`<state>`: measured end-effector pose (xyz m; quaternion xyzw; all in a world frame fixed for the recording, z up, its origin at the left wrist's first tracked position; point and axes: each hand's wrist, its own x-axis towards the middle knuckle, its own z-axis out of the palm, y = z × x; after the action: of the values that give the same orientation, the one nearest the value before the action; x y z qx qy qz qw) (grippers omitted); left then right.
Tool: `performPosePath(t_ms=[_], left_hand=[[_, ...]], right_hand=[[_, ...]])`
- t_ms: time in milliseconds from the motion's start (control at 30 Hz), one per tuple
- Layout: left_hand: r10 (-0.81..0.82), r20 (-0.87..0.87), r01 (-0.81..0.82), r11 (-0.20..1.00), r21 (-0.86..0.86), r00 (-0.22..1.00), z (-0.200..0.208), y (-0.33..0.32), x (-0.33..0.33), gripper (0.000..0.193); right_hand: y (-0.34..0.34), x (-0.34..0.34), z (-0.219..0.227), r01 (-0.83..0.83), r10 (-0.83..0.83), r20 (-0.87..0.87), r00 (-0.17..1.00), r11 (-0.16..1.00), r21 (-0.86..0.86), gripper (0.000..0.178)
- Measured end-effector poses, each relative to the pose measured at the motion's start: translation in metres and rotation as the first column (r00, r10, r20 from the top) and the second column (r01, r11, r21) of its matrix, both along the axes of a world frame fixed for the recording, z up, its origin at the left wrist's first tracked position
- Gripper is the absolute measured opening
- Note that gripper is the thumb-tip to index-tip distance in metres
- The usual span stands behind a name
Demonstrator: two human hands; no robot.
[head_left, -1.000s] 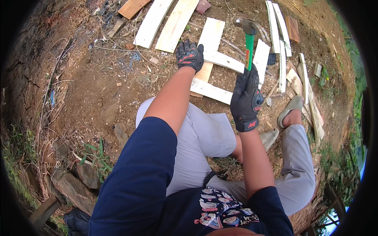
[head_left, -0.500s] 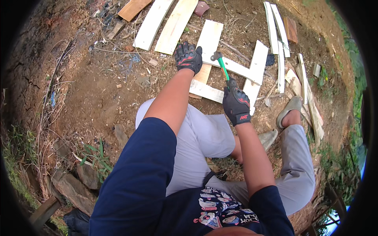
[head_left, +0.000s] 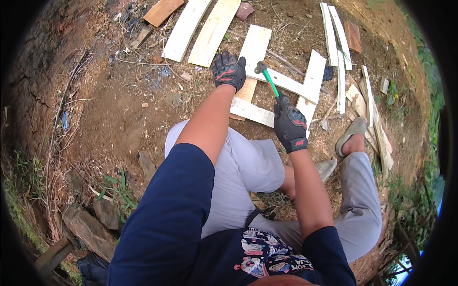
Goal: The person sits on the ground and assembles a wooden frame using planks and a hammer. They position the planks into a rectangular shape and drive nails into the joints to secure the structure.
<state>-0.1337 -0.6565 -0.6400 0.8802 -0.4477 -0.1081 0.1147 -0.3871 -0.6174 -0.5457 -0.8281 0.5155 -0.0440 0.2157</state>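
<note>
My right hand [head_left: 290, 123], in a black glove with red marks, is closed round the handle of a hammer [head_left: 270, 83] with a green shaft. The hammer's head is over the upper wooden crosspiece [head_left: 291, 85]. Farther left, my left hand [head_left: 228, 72], gloved alike, lies palm down with fingers stretched out, by the left end of that crosspiece. Whether it presses on the wood is hidden. A left board [head_left: 255, 42] and a right board [head_left: 313, 74] are joined by the upper crosspiece and a lower crosspiece [head_left: 252, 112], forming a flat frame on the ground.
Two pale planks [head_left: 187, 29] lie beyond my left hand, near a reddish-brown board [head_left: 163, 11]. Loose nails [head_left: 160, 76] are scattered on the dirt at left. Narrow strips [head_left: 340, 81] and a brown block [head_left: 352, 36] lie at right. My bent legs [head_left: 253, 164] are close below the frame.
My right hand has shifted slightly to the right, with the hammer still in it. My left hand and the boards look almost the same.
</note>
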Motion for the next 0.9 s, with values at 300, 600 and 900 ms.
performPosePath(t_ms=[300,600,900], left_hand=[[0.036,-0.076,-0.035,0.999,0.02,0.996,0.002,0.005,-0.008,0.062],[0.014,-0.057,-0.01,0.998,0.063,0.998,0.006,0.013,-0.001,0.063],[-0.004,-0.096,0.013,0.995,0.1,0.995,0.009,0.009,0.002,0.062]], right_hand=[[0.013,-0.004,-0.009,0.072,-0.061,0.112,0.992,0.992,-0.099,0.045],[0.002,0.017,0.033,0.235,-0.105,0.469,0.877,0.945,-0.228,0.044],[0.006,0.004,0.0,0.018,-0.018,0.03,0.999,1.0,0.025,0.049]])
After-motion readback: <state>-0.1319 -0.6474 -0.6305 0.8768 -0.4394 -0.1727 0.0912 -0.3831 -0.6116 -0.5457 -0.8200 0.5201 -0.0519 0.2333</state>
